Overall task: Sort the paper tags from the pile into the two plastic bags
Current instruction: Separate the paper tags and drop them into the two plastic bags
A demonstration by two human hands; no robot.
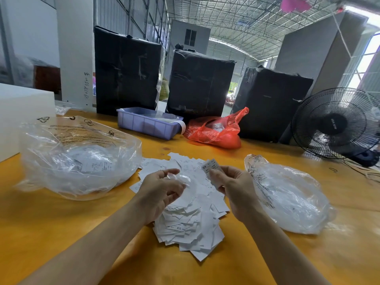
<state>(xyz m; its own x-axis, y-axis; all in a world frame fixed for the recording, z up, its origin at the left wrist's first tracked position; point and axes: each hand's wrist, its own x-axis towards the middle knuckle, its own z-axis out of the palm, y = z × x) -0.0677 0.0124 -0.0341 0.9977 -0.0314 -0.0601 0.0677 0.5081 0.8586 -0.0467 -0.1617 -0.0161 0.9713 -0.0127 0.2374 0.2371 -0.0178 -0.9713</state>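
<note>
A: Your right hand (232, 186) has its grip pinched shut on one tag (211, 168), held up over the pile (189, 210). The print near its top looks like "XS", seen at an angle.

B: And the left hand (162, 190)?

A: Half curled above the pile. Something pale blurs at your fingertips, so I cannot tell whether its grip has hold of a tag.

B: What could go wrong?

A: Misreading the size and dropping the tag in the wrong bag. The left bag (78, 157) and right bag (287, 196) sit on the counter (61, 233) either side of the pile. Both mouths look slack, so a tossed tag could land outside. The fan (337, 122) is near; if running, it could scatter loose tags.
</note>
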